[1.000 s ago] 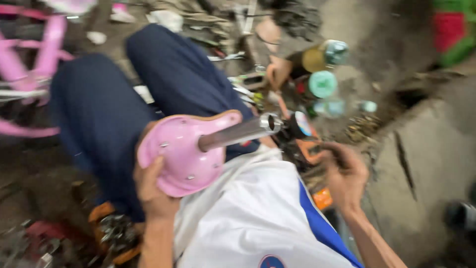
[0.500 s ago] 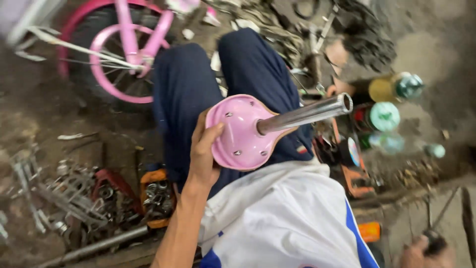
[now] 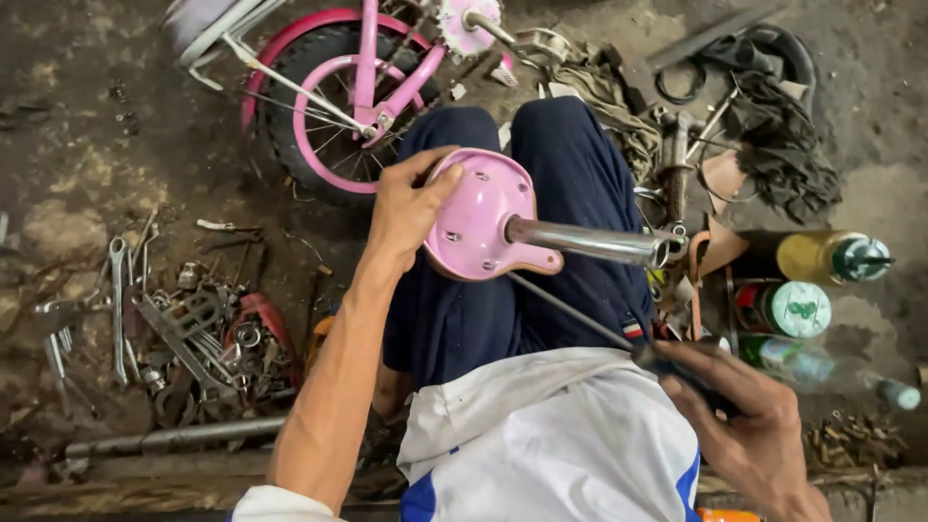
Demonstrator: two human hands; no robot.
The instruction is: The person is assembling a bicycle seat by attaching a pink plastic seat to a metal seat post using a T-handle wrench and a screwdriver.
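Observation:
My left hand (image 3: 404, 208) grips the rim of a pink bicycle saddle (image 3: 478, 217), turned underside up over my knees. A chrome seat post (image 3: 590, 242) sticks out of the saddle toward the right. My right hand (image 3: 749, 425) is closed on the dark handle of a long screwdriver (image 3: 570, 309). Its thin shaft runs up and left, and the tip sits at the saddle's underside near the narrow nose. My legs in dark blue trousers (image 3: 570, 164) lie under the saddle.
A small pink bicycle (image 3: 358, 87) lies on the dirt floor ahead. Spanners and loose metal parts (image 3: 184, 329) are piled at the left beside a grey pipe (image 3: 174, 437). Spray cans and bottles (image 3: 807, 280) stand at the right, with dark rags and cable (image 3: 773, 135) behind them.
The view has swung left and down. My right hand has come up from the floor holding the screwdriver and brought its tip to the saddle. The left hand's grip has stayed.

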